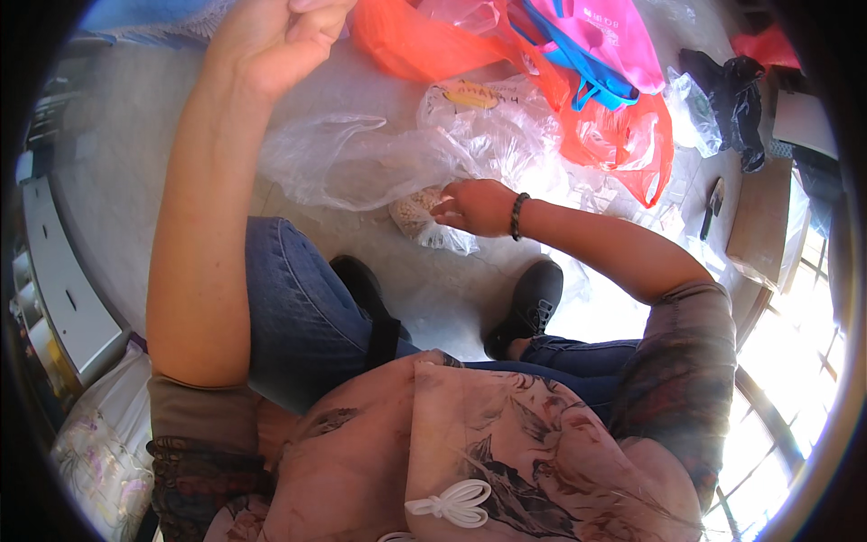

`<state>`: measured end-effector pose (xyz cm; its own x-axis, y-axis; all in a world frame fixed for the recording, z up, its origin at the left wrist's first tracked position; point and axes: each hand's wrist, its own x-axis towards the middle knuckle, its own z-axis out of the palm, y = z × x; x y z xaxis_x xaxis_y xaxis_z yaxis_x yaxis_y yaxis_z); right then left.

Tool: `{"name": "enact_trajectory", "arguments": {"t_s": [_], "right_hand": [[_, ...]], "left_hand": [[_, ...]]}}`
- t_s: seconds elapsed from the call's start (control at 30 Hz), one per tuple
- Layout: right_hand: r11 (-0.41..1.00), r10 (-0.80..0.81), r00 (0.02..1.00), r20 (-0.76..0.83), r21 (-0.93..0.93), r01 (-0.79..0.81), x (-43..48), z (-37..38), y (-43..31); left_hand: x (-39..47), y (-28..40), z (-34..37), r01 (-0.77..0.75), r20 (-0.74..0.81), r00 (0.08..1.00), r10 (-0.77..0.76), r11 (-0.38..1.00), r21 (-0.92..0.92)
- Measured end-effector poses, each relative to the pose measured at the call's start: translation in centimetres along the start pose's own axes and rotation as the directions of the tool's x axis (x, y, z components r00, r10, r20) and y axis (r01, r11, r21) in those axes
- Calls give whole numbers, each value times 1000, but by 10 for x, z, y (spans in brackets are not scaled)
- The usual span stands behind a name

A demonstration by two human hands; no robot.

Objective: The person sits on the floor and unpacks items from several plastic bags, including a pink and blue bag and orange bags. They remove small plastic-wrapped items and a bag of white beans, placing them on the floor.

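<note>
At the top edge my left hand (294,44) is raised with curled fingers, partly cut off by the frame. Whether it holds anything is not visible. My right hand (477,206), with a dark bead bracelet (519,215) at the wrist, has its bent fingers on a small clear plastic bag (443,237) low over the floor. Pale, round, bean-like pieces (414,209) fill that bag; its far side is hidden by my fingers. Just beyond it spreads a large clear plastic bag (359,159), crumpled and thin.
Beyond my hands lie a printed clear bag (484,115), red plastic bags (433,44) and a pink and blue bag (616,40). To the right are a black plastic bag (735,101), a dark-handled tool (711,209) and a cardboard box (762,217). White drawers (68,284) stand at left.
</note>
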<state>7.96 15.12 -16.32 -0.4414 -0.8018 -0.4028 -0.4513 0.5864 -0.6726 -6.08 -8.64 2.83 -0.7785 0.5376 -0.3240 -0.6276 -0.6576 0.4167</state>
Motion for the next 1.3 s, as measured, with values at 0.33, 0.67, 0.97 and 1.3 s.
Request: {"name": "enact_trajectory", "arguments": {"t_s": [0.33, 0.67, 0.97, 1.3], "right_hand": [[893, -322, 945, -56, -348, 284, -32, 46, -14], [931, -289, 954, -73, -251, 263, -29, 66, -18], [891, -328, 944, 23, -324, 318, -29, 62, -26], [989, -41, 971, -237, -150, 5, -21, 25, -26]], "left_hand": [[-1, -3, 5, -42, 21, 999, 41, 998, 50], [-1, -2, 6, -22, 7, 1000, 22, 1000, -10], [-1, -2, 8, 5, 19, 1000, -4, 1000, -28], [-2, -2, 7, 1, 1, 1000, -1, 999, -54]]}}
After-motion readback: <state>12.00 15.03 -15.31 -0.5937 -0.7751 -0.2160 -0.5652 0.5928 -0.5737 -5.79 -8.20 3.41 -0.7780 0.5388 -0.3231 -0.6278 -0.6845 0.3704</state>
